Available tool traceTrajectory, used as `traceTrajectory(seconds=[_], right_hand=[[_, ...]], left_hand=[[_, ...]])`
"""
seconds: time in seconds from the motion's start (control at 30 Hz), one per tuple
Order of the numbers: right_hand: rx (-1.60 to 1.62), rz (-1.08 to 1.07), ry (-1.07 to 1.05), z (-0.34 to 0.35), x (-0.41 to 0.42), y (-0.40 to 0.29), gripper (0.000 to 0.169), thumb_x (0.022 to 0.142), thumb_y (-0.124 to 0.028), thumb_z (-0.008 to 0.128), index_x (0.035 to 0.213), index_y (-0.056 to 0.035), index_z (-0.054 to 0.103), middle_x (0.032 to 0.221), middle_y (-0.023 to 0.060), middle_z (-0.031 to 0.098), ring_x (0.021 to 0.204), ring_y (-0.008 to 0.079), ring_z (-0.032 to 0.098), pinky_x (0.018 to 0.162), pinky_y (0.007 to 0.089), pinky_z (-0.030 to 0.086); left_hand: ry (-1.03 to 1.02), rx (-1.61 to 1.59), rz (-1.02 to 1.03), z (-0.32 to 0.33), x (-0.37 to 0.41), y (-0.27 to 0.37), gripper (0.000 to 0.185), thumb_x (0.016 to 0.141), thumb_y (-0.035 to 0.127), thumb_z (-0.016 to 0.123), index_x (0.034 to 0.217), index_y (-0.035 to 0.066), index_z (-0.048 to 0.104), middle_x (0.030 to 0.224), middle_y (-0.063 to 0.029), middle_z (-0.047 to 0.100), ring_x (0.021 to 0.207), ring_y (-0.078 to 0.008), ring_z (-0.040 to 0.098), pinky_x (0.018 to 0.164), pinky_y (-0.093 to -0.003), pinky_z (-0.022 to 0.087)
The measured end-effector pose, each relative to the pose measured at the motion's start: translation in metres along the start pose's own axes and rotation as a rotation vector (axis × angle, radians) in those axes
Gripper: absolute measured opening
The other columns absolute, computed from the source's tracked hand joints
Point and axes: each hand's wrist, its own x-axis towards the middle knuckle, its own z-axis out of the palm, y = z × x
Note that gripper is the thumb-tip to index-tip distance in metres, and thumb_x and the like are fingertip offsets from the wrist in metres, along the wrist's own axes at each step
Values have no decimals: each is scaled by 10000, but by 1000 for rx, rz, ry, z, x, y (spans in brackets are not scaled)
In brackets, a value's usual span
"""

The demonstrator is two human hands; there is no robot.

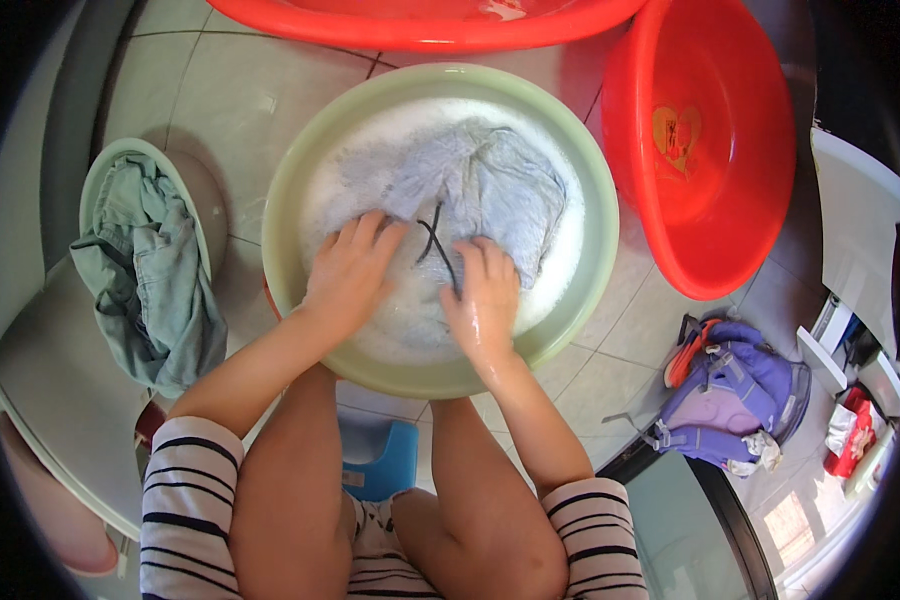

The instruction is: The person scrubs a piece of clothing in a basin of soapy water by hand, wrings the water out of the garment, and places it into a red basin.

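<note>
A pale green basin holds sudsy water and a wet grey garment with a dark drawstring crossed over itself. At the basin's left, my left hand rests on the soapy cloth, fingers spread and slightly blurred; whether it pinches any fabric is unclear. My right hand lies on the garment to the right of the drawstring, its thumb close to the cord's lower end. Its fingertips touch the cloth, and I cannot tell if they grip it. Foam hides part of the garment.
Green garments hang over a light bucket at the left. A red basin leans on its side at the right, and another red basin is at the top. A purple backpack lies lower right. A blue plastic stool is below.
</note>
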Motion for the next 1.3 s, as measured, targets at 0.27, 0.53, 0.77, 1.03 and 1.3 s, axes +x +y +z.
traceTrajectory(seconds=[0.27, 0.53, 0.77, 1.03, 1.3], right_hand=[[782, 422, -200, -59, -1, 12, 201, 722, 20, 509, 919, -17, 527, 828, 51, 558, 760, 116, 510, 666, 238, 417], [1044, 349, -279, -141, -4, -32, 267, 704, 84, 453, 944, -24, 503, 856, 11, 541, 807, 81, 488, 711, 207, 386], [642, 326, -159, -146, -13, -18, 227, 747, 53, 477, 955, -25, 522, 862, 37, 549, 820, 103, 512, 739, 222, 401], [543, 530, 55, -124, 8, -6, 346, 689, -138, 665, 970, -21, 501, 990, 174, 548, 974, 293, 529, 815, 372, 423], [1301, 541, 27, -52, -28, -19, 502, 781, -221, 638, 1185, 13, 452, 1122, 163, 552, 1004, 230, 549, 831, 324, 458]], left_hand=[[-34, -249, -191, -6, 1, -4, 408, 681, 17, 589, 1063, 116, 487, 1055, -82, 488, 1004, -301, 508, 804, -401, 451], [-63, -638, -435, -20, -23, -27, 344, 807, 146, 515, 1130, 30, 491, 1071, -122, 571, 972, -310, 563, 834, -382, 461], [-236, -1614, -442, -125, -35, 46, 526, 859, 156, 526, 1313, -48, 354, 1165, -150, 544, 1041, -216, 546, 890, -320, 444], [-431, -1308, -274, -217, -78, 106, 793, 811, 152, 634, 1405, -70, 157, 1337, -191, 397, 1196, -257, 448, 952, -337, 400], [-267, -1354, -263, -250, -125, 178, 645, 832, 130, 635, 1373, 16, 302, 1199, -93, 530, 1063, -169, 531, 874, -314, 428]])
